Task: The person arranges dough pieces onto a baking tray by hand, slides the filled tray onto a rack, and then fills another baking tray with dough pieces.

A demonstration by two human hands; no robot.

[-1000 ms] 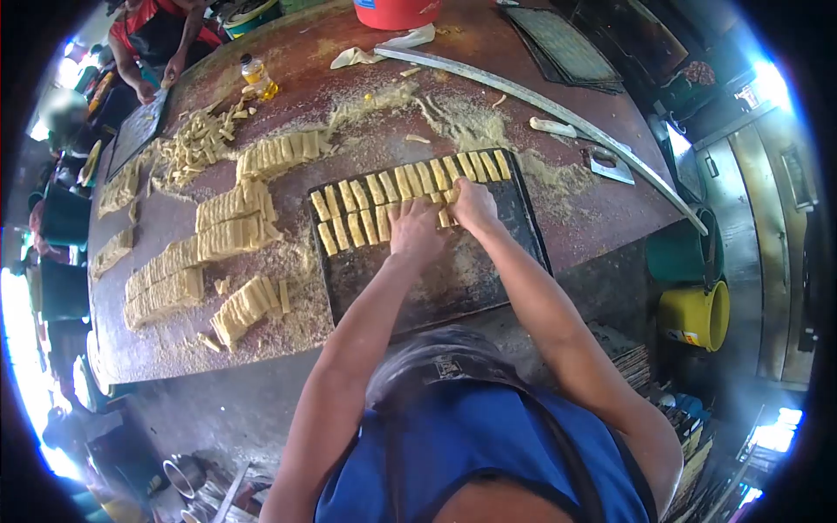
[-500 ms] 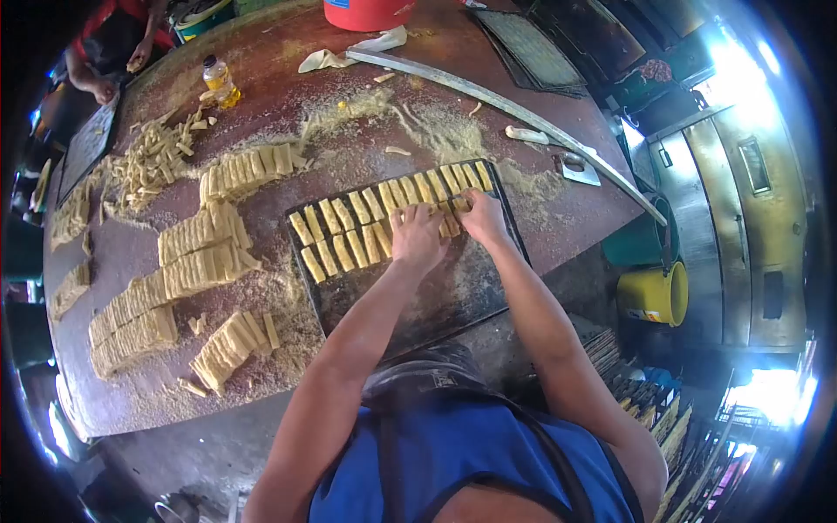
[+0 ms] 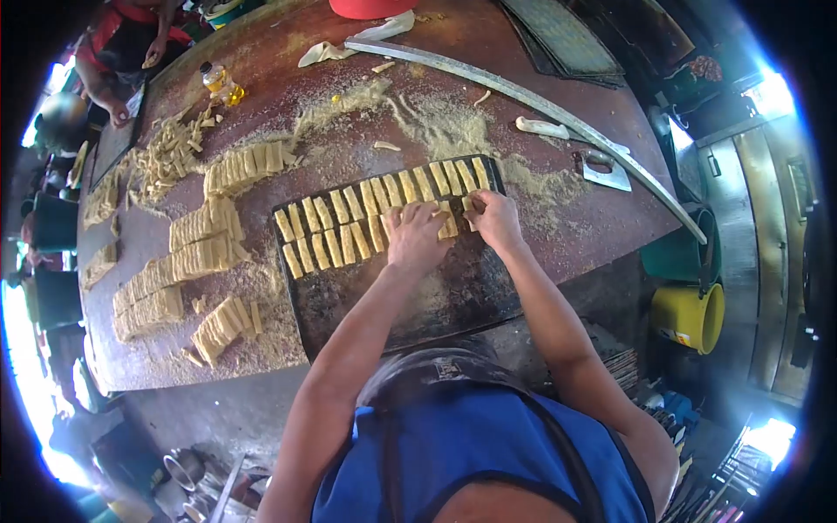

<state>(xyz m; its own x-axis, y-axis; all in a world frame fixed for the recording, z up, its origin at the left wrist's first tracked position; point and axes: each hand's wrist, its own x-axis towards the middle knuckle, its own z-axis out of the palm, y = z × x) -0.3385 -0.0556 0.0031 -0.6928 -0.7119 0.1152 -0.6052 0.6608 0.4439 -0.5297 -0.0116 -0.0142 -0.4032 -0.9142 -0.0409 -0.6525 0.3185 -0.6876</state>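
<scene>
Nearest is the person's blue sleeveless top [image 3: 453,444], just on the near side of a dark, rectangular metal tray [image 3: 427,301] whose bare, scuffed near part faces it. On the tray, the left hand [image 3: 416,234] lies palm down over the front row of short, pale yellow dough-like strips [image 3: 335,247], its fingers bent and slightly apart; whether they grip a strip cannot be told. At the tray's right side, the right hand [image 3: 495,222] has thumb and forefinger drawn almost together around a single pale strip [image 3: 472,214] at that row's right end. Behind lies a back row of matching strips [image 3: 352,203], side by side along the tray's far edge. The tray rests on a reddish-brown table [image 3: 593,231] dusted with pale crumbs. Left of the tray stand a small bundle of cut strips [image 3: 222,329] and longer double-row blocks of strips [image 3: 206,237]. Right of the tray, below the table, is a yellow plastic bucket [image 3: 687,318]. Beyond the tray to the right are a metal-bladed scraper [image 3: 606,172], a white-handled knife [image 3: 542,128] and a long grey metal bar [image 3: 514,94]. Beyond it to the left are a loose heap of strips [image 3: 170,150] and a clear bottle of yellow liquid [image 3: 221,83]. Farthest from the tray are a crumpled white cloth [image 3: 324,54], a red tub [image 3: 373,9], stacked dark flat sheets [image 3: 562,37] and, far left, another person in red and black [image 3: 157,35].
</scene>
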